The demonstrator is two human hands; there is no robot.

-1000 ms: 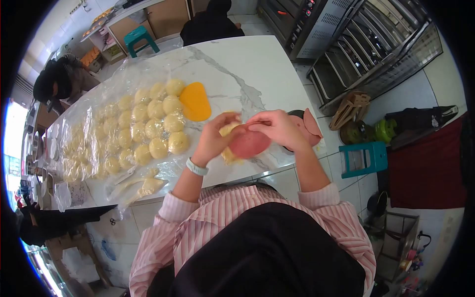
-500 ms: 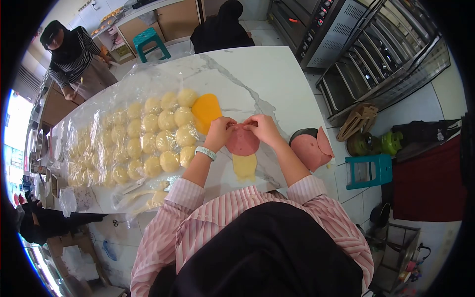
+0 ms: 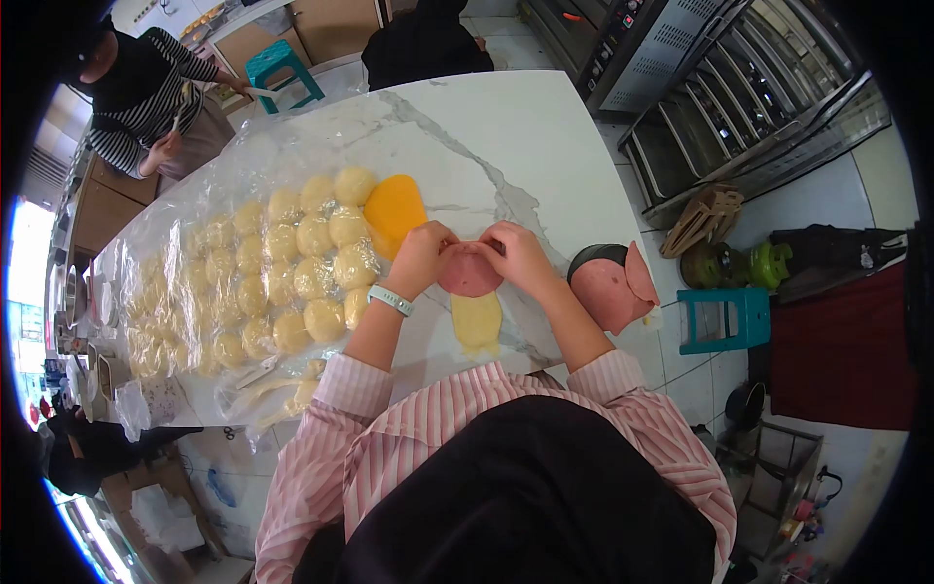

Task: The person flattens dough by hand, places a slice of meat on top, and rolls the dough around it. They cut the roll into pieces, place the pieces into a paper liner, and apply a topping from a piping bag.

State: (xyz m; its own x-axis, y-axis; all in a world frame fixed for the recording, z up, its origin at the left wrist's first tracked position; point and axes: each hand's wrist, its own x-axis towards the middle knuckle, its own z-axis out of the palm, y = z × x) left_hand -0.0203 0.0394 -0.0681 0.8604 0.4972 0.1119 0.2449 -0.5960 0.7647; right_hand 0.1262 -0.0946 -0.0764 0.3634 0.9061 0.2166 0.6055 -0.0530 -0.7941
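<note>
A round pink meat slice (image 3: 469,274) lies over the far part of a flattened pale dough piece (image 3: 477,326). My left hand (image 3: 424,255) pinches the slice's far left edge, where the edge looks folded over. At the far right edge, the fingers of my right hand (image 3: 516,255) are closed on the same slice. An orange scraper (image 3: 395,212) lies just beyond my left hand. To the right of my right forearm, more pink slices (image 3: 608,292) rest in a dark round container (image 3: 595,254).
Rows of dough balls (image 3: 313,236) under clear plastic cover the left of the marble table (image 3: 457,117). A person (image 3: 146,107) stands at the far left holding a utensil. Another dark-clothed person (image 3: 428,49) is beyond the far edge. A rack (image 3: 700,146) stands right.
More of the pale dough shows below the slice, whose far edge is rolled over further. The view has shifted slightly. The person at the far left has moved their arms.
</note>
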